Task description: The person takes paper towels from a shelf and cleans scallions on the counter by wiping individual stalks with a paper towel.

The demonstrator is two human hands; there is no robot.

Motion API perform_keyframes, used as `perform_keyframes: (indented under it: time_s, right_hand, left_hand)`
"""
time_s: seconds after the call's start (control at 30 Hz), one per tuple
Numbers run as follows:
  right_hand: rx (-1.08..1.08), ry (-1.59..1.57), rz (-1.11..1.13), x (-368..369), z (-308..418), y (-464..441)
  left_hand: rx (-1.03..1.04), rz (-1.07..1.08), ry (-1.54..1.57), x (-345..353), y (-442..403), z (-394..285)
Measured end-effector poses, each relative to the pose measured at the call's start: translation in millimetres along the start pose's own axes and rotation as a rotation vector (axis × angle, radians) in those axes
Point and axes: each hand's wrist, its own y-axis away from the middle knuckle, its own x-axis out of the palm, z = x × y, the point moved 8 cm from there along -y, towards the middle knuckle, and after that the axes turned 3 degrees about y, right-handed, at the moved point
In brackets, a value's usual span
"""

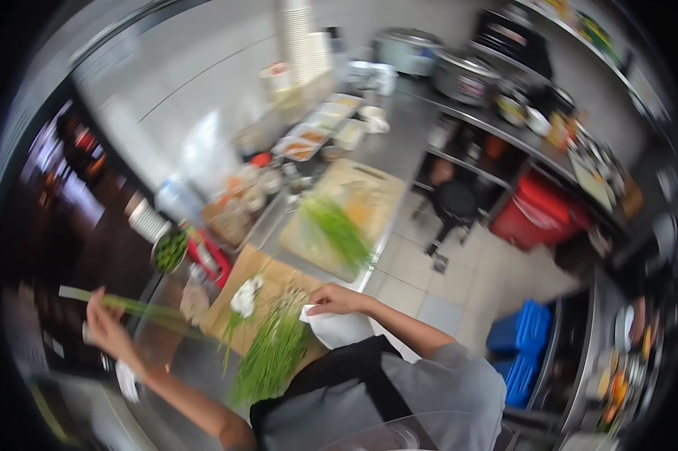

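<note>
At the far left, my left hand is raised with its fingers closed on a long, thin green stalk with a whitish end, smeared by motion. My right hand has its fingers pinched at a small white piece, perhaps paper or cloth; a larger white item lies just below it. Between the hands, a loose bunch of thin green stalks lies across a wooden board, its pale ends toward the right hand. A crumpled white wad sits on that board.
Beyond lies a pale cutting board with more greens in clear plastic. Food trays, a bowl of chopped greens and a red-handled item line the wall side. A black stool and red bin stand right.
</note>
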Motion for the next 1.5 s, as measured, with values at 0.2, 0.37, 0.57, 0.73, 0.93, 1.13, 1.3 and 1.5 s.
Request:
perform_keyframes:
  time_s: [0.2,0.37,0.57,0.73,0.93,1.13,1.3,1.5]
  right_hand:
    - [-0.037,-0.662,-0.154,-27.7,25.4,23.6]
    - [-0.195,-0.886,-0.324,-48.7,33.5,1.4]
    - [-0.039,-0.854,-0.308,-74.8,78.3,-26.7]
    - [-0.131,-0.752,-0.21,-68.2,120.4,-53.6]
    - [-0.095,-0.674,-0.225,-59.5,111.9,-62.4]
    - [0.033,-1.312,-0.138,-26.1,68.9,-67.8]
    - [0.245,-1.092,-0.101,8.0,53.2,-41.9]
    - [0.315,-1.308,-0.032,40.9,33.2,-28.9]
  left_hand:
    - [-0.016,0.345,-0.027,76.8,14.3,-1.7]
    - [-0.141,0.576,0.063,163.3,52.3,-51.6]
    - [-0.231,0.772,0.255,200.8,57.7,-44.5]
    - [-0.235,0.794,0.264,207.5,66.7,-52.4]
    - [-0.247,0.777,0.293,201.1,74.2,-49.3]
    - [-0.167,0.649,0.338,193.0,86.2,-50.7]
    - [-0.197,0.654,0.311,192.2,80.2,-42.6]
    - [-0.192,0.637,0.249,204.4,75.9,-12.1]
